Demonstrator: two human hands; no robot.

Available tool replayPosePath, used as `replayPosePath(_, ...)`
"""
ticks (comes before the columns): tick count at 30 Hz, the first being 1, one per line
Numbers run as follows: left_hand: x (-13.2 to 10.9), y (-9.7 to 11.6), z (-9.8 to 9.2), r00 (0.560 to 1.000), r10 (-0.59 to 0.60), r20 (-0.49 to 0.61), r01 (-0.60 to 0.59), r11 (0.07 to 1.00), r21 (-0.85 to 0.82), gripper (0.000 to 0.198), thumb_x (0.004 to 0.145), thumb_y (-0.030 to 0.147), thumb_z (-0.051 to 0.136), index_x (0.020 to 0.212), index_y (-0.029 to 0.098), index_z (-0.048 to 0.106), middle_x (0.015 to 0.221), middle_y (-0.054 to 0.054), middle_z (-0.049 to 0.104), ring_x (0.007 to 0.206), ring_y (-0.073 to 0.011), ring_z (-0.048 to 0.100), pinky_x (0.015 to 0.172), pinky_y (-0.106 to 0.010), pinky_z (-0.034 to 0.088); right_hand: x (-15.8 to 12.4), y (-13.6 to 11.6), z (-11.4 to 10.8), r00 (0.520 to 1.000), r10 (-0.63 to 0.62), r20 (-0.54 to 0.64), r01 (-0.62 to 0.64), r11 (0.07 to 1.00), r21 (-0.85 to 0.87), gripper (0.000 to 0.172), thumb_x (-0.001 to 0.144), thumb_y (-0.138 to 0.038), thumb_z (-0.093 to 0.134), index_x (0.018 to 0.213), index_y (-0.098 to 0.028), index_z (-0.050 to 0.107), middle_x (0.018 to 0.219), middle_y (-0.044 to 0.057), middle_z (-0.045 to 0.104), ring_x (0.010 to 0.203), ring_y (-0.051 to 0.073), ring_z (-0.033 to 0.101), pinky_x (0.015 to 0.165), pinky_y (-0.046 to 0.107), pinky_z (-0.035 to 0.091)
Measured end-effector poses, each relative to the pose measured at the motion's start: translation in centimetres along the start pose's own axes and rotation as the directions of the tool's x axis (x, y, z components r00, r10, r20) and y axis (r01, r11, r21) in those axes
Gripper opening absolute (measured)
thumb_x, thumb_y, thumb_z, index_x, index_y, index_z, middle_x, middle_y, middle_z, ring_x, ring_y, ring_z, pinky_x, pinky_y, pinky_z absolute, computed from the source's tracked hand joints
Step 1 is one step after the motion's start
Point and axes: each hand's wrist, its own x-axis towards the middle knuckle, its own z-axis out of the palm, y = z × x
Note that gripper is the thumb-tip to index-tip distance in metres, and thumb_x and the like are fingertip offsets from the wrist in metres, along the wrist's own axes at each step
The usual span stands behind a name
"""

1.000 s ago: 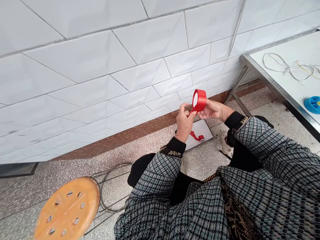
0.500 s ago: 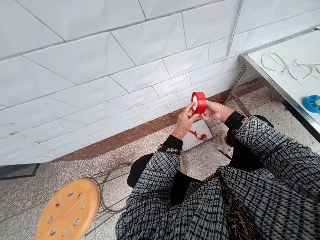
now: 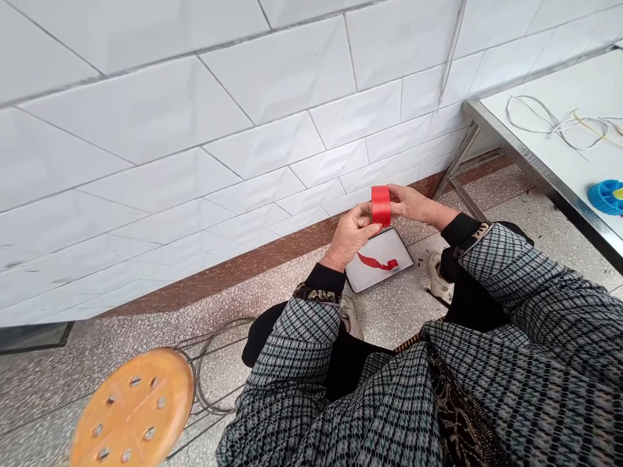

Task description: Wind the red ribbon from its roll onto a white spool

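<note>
head: two hands [image 3: 350, 236] [image 3: 413, 206] hold one red ribbon roll [image 3: 380, 205]

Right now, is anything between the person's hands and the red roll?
Nothing visible: the left hand and right hand both hold the roll, from either side. The red strip below them isn't in between.

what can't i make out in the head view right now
Head view:
right hand: some fingertips, behind the red roll
white panel: one side, behind the left hand
blue wheel: cut off by the right edge
orange seat: cut off by the bottom edge
</note>
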Motion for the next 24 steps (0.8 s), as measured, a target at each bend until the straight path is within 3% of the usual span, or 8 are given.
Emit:
replayPosePath(5, 0.0, -0.3, 1.6, 0.979, 0.076, -0.187, -0.088, 0.995, -0.055, 0.053, 0.081, 0.053, 0.097, 0.115, 0.022, 0.071, 0.054, 0.012, 0.047, 0.042, -0.0074, 0.029, 0.044, -0.025, 0.019, 0.5, -0.1, 0.3, 0.980, 0.097, -0.176, -0.075, 0.989, 0.123, 0.005, 0.099, -0.021, 0.077, 0.102, -0.019, 0.074, 0.091, 0.005, 0.082, 0.082, 0.022, 0.077, 0.074, 0.030, 0.067)
replayPosePath(10, 0.2, -0.9, 2.3, 0.974, 0.049, -0.220, -0.056, 0.998, -0.028, 0.042, 0.083, 0.056, 0.094, 0.089, 0.020, 0.073, 0.054, 0.010, 0.043, 0.046, -0.0072, 0.028, 0.046, -0.025, 0.020, 1.1, -0.1, 0.0, 0.953, 0.211, -0.216, -0.162, 0.961, 0.222, 0.020, 0.107, -0.025, 0.072, 0.088, -0.019, 0.072, 0.083, 0.007, 0.080, 0.073, 0.019, 0.073, 0.072, 0.029, 0.066)
replayPosePath(14, 0.2, -1.3, 2.2, 0.960, 0.063, -0.274, -0.052, 0.998, 0.048, 0.033, 0.087, 0.047, 0.093, 0.083, 0.021, 0.073, 0.058, 0.007, 0.046, 0.052, -0.0098, 0.037, 0.051, -0.025, 0.027, 1.1, -0.1, 0.2, 0.936, 0.321, -0.145, -0.248, 0.892, 0.378, 0.029, 0.115, -0.033, 0.070, 0.090, -0.019, 0.072, 0.079, 0.007, 0.080, 0.069, 0.017, 0.074, 0.069, 0.026, 0.066)
replayPosePath(17, 0.4, -1.7, 2.0, 0.957, 0.091, -0.277, -0.059, 0.991, 0.121, 0.028, 0.090, 0.042, 0.089, 0.079, 0.020, 0.073, 0.061, 0.005, 0.053, 0.059, -0.0119, 0.044, 0.056, -0.024, 0.034, 0.9, -0.1, 0.5, 0.921, 0.389, -0.009, -0.337, 0.809, 0.482, 0.037, 0.121, -0.041, 0.065, 0.091, -0.020, 0.071, 0.076, 0.008, 0.079, 0.064, 0.016, 0.073, 0.065, 0.022, 0.064)
replayPosePath(20, 0.6, -1.9, 1.8, 0.961, 0.124, -0.249, -0.080, 0.981, 0.178, 0.024, 0.092, 0.037, 0.084, 0.079, 0.018, 0.074, 0.067, 0.002, 0.063, 0.065, -0.0131, 0.051, 0.065, -0.025, 0.042, 0.7, -0.2, 0.7, 0.899, 0.415, 0.138, -0.424, 0.753, 0.502, 0.041, 0.122, -0.047, 0.063, 0.092, -0.020, 0.072, 0.076, 0.007, 0.079, 0.060, 0.015, 0.071, 0.061, 0.020, 0.062)
replayPosePath(24, 0.5, -1.1, 1.9, 0.948, 0.128, -0.292, -0.044, 0.959, 0.279, 0.021, 0.087, 0.025, 0.087, 0.077, 0.019, 0.070, 0.069, 0.002, 0.066, 0.067, -0.0138, 0.055, 0.069, -0.026, 0.044, 0.5, -0.3, 0.6, 0.876, 0.435, 0.208, -0.478, 0.731, 0.486, 0.037, 0.120, -0.048, 0.066, 0.096, -0.020, 0.074, 0.073, 0.006, 0.079, 0.057, 0.016, 0.070, 0.056, 0.021, 0.061)
